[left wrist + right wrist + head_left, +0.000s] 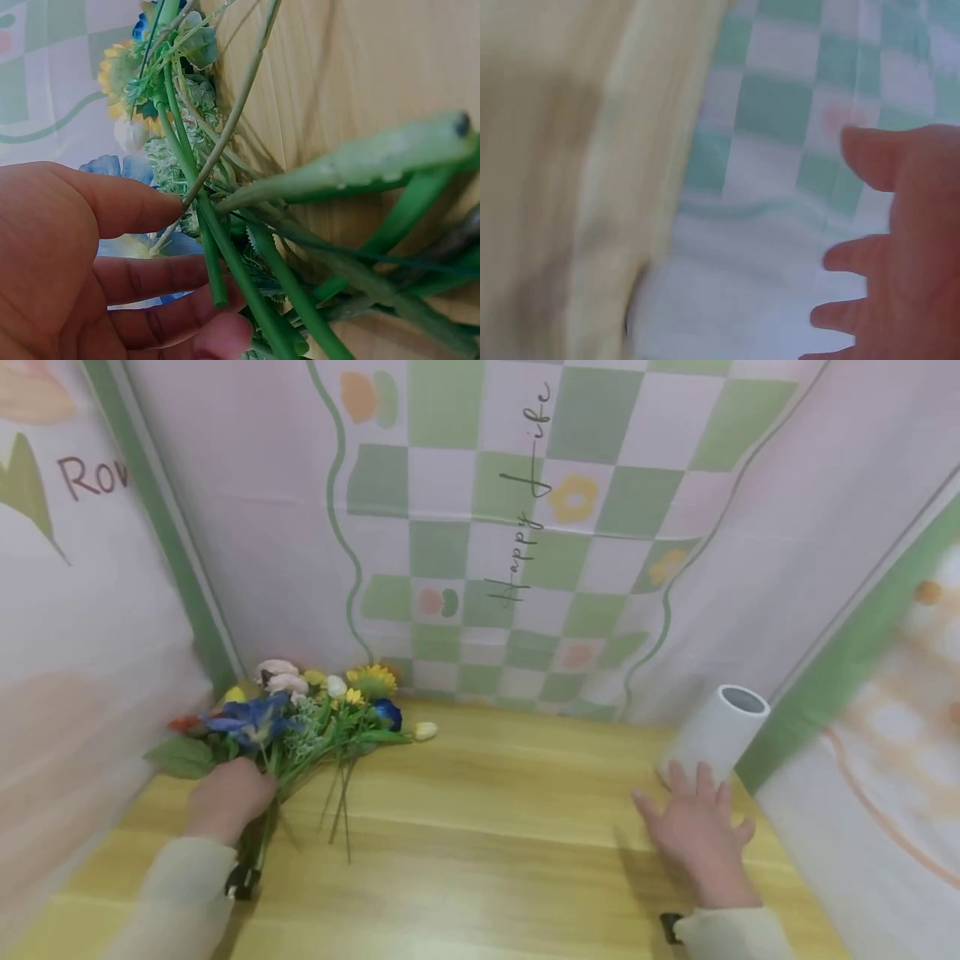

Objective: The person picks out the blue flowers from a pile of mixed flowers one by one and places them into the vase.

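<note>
The left hand (231,797) is pinching flower stems (241,277) between thumb and curled fingers, probably for control, while the flowers (303,727) are lying loosely at the table's (465,827) left. The right hand (697,835) is holding its fingers spread, seemingly suiting the width of 1 vase (708,735) standing mouth-up at right; whether they're touching, I cannot tell.

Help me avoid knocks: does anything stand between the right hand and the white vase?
Nothing visible stands between the right hand and the vase; the flowers lie across the table, at the left hand.
</note>
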Motion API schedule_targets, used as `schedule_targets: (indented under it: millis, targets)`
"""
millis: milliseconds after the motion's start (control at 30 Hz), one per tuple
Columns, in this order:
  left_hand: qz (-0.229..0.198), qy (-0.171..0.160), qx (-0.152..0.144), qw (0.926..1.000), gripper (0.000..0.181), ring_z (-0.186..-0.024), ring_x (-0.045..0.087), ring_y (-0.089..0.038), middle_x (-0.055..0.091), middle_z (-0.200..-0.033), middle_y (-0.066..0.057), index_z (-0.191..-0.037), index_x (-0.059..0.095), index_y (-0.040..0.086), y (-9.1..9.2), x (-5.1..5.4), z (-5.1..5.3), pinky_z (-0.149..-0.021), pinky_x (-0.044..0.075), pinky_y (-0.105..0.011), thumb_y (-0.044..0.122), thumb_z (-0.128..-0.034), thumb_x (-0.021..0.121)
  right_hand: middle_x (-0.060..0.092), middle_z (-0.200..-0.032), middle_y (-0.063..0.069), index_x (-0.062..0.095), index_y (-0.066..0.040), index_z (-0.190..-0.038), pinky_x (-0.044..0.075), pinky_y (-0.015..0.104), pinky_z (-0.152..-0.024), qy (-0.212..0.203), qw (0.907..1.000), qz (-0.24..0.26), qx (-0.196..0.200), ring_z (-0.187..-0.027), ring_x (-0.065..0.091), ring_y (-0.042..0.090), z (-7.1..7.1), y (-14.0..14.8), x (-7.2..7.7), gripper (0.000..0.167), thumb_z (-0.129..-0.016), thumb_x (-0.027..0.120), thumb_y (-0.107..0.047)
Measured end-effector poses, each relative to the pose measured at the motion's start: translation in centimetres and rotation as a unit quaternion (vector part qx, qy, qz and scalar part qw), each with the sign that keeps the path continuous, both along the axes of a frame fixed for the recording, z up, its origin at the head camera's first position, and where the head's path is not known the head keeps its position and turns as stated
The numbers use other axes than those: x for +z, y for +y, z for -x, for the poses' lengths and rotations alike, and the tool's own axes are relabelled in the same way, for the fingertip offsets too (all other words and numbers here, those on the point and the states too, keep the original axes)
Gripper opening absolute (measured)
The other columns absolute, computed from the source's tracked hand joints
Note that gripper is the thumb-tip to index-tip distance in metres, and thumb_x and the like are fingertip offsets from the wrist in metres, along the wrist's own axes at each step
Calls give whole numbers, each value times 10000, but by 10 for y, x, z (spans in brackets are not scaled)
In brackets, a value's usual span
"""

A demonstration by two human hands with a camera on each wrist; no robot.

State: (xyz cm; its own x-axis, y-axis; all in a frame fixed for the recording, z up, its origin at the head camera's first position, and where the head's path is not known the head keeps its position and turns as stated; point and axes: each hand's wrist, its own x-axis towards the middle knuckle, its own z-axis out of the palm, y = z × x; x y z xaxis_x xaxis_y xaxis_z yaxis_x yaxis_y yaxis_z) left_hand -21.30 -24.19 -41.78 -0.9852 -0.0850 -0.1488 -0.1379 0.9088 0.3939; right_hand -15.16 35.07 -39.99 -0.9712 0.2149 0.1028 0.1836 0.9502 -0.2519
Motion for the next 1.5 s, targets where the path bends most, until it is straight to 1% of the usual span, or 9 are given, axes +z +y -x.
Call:
schedule_targets:
  millis: [167, 267, 400, 500, 633, 800, 1067, 1267, 1500]
  targets:
    - [89, -89, 24, 9999, 579, -812, 619, -497, 618, -1005, -366, -1007, 643, -120, -15, 3, -6, -643, 503, -601, 401, -1014, 391, 101, -1543, 370, 127, 32, -1551, 164, 880, -833, 536, 9970, 421, -366, -1312, 159, 656, 30, 40, 18, 940, -970, 405, -653]
    - [131, -137, -40, 9998, 675, -878, 597, -553, 586, -1078, -404, -1098, 607, -161, -16, 4, -6, -681, 497, -620, 459, -1028, 349, 156, -1513, 404, 99, 79, -1535, 169, 858, -877, 697, 9910, 950, -641, -1275, 219, 672, 38, 62, 31, 960, -971, 450, -615]
    - [178, -200, -53, 9996, 745, -916, 578, -581, 563, -1120, -424, -1141, 577, -186, -15, 4, -5, -703, 493, -626, 503, -1030, 317, 105, -1512, 426, -7, 108, -1520, 165, 778, -1004, 775, 9793, 1687, -809, -1313, 182, 654, 46, 84, 44, 1043, -957, 504, -606]
    - [230, -266, -44, 9994, 834, -951, 561, -599, 543, -1155, -434, -1177, 557, -194, -15, 2, -6, -725, 487, -635, 571, -1025, 261, 35, -1555, 379, -92, 60, -1529, 168, 727, -1055, 848, 9661, 2301, -809, -1365, 128, 613, 53, 91, 50, 1127, -923, 569, -621]
    - [247, -343, -92, 9991, 949, -982, 545, -613, 525, -1189, -438, -1205, 541, -199, -15, -1, -8, -755, 473, -654, 651, -1002, 171, 11, -1608, 277, -186, -50, -1538, 166, 715, -1070, 926, 9457, 2995, -856, -1407, 101, 562, 62, 95, 52, 1243, -851, 679, -620]
    - [250, -307, -183, 9990, 984, -973, 544, -621, 527, -1184, -440, -1191, 545, -203, -7, -5, -9, -779, 452, -682, 672, -995, 140, 47, -1605, 281, -140, -43, -1552, 178, 682, -1092, 935, 9347, 3353, -714, -1410, 138, 540, 70, 106, 39, 1223, -853, 728, -545]
    - [210, -313, -180, 9991, 948, -976, 549, -614, 529, -1188, -434, -1194, 544, -198, -3, -7, -13, -769, 460, -677, 654, -1006, 171, 247, -1500, 388, 54, 42, -1553, 279, 703, -1036, 926, 9466, 3024, -623, -1312, 309, 589, 69, 112, 18, 1057, -908, 676, -519]
    - [221, -193, -180, 9994, 880, -936, 569, -598, 553, -1144, -428, -1146, 565, -201, -3, 0, -10, -753, 469, -665, 604, -1027, 230, 273, -1480, 400, 106, 83, -1531, 322, 714, -993, 661, 9549, 2793, -762, -1289, 333, 598, 70, 111, 28, 1114, -867, 666, -616]
    - [176, -204, -202, 9994, 930, -975, 552, -610, 545, -1171, -426, -1176, 559, -198, -3, -1, -8, -765, 467, -665, 634, -1014, 177, 311, -1442, 415, 161, 119, -1500, 347, 714, -961, 515, 9647, 2478, -724, -1254, 366, 596, 67, 106, 37, 1148, -836, 654, -677]
